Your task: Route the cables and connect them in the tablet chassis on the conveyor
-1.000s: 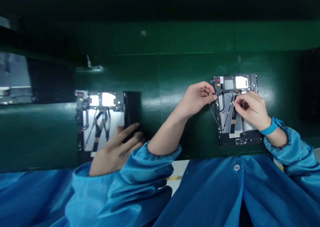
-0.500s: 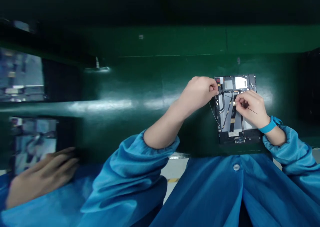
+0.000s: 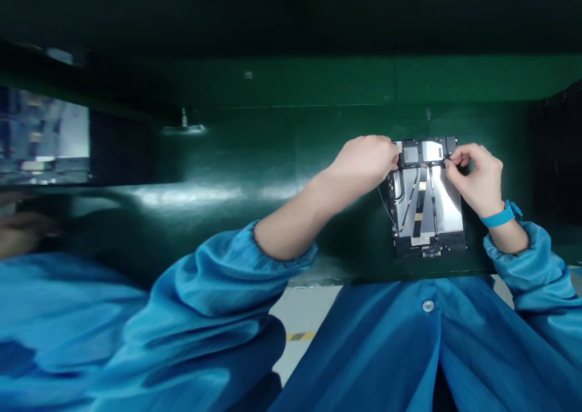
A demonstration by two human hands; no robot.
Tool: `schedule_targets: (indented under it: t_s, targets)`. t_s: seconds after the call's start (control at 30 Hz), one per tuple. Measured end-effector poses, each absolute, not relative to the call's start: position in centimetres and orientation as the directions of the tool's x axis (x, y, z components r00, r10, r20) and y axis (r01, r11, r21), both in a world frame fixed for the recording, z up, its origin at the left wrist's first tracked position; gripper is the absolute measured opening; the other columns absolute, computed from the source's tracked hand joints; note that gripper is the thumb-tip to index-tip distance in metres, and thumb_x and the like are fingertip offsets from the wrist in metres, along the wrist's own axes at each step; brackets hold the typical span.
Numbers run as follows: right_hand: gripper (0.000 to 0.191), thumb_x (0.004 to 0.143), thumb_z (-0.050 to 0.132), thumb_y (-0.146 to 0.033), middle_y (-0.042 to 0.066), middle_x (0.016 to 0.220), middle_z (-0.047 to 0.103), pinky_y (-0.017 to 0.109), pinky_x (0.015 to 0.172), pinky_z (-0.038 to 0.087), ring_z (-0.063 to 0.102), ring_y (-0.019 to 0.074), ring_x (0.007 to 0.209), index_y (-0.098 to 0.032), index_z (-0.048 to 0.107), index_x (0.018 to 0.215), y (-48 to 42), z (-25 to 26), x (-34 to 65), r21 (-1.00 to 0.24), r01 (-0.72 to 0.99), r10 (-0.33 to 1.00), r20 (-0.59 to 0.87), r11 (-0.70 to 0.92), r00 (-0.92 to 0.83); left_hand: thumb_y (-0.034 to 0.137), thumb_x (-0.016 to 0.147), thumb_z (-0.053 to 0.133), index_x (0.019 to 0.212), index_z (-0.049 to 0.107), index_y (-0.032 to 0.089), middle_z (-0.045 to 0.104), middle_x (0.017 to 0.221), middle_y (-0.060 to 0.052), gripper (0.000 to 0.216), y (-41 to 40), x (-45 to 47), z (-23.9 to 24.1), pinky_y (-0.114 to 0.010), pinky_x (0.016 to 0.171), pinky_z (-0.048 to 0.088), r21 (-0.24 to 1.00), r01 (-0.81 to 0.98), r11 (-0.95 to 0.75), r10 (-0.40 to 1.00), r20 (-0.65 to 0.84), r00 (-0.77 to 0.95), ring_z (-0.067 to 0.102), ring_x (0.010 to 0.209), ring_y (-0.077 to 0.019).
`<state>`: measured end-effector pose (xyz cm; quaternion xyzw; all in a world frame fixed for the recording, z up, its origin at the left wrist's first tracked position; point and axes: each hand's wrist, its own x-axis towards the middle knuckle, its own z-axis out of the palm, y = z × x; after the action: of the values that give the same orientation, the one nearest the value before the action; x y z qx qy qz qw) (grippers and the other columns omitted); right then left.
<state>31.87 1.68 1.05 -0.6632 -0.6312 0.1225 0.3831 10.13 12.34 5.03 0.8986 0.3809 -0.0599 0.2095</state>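
An opened tablet (image 3: 450,200) lies on the green bench, its inside facing up, with silver plates, black flat cables and small boards. My left hand (image 3: 368,157) is closed at its upper left corner, fingertips pinched. From under those fingers a thin cable (image 3: 384,203) bows out past the tablet's left edge and runs down to its lower left side. My right hand (image 3: 477,176), with a blue wrist band (image 3: 498,217), pinches thumb and finger together at the tablet's upper right edge. Whatever is between those fingertips is too small to make out.
Another opened device (image 3: 68,130) lies at the far left beside a dark panel. A co-worker's blurred hand (image 3: 22,233) and blue sleeve (image 3: 54,303) are at the left. Dark objects (image 3: 561,151) stand at the right end of the green bench (image 3: 254,157).
My right hand has moved from the tablet's middle up to its upper right edge. The dark wire near its fingers no longer shows. The co-worker's hand and the nearer device have shifted out of place.
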Motion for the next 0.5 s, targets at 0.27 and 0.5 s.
schedule_targets:
  t_s: [0.27, 0.5]
  targets:
    - [0.019, 0.082, 0.056, -0.006, 0.002, 0.074, 0.066, 0.038, 0.075, 0.037, 0.058, 0.0234, 0.08, -0.024, 0.062, 0.08, 2.7, 1.4, 32.1, -0.447, 0.851, 0.942, 0.302, 0.275, -0.146, 0.017, 0.09, 0.058, 0.102, 0.068, 0.013, 0.074, 0.1, -0.017, 0.016, 4.6, 13.1, 4.4, -0.033, 0.069, 0.052, 0.309, 0.844, -0.439, 0.832, -0.214, 0.511, 0.072, 0.085, -0.027]
    - [0.007, 0.082, 0.069, -0.017, -0.002, 0.077, 0.07, 0.033, 0.071, 0.048, 0.063, 0.0169, 0.072, -0.024, 0.067, 0.084, 0.7, 1.8, 34.0, -0.773, 0.617, 0.983, 0.183, 0.144, -0.001, 0.01, 0.084, 0.056, 0.095, 0.06, 0.017, 0.07, 0.096, -0.013, 0.013, 3.5, 13.5, 3.4, -0.036, 0.072, 0.052, 0.424, 0.833, -0.355, 0.857, -0.209, 0.471, 0.068, 0.087, -0.0271]
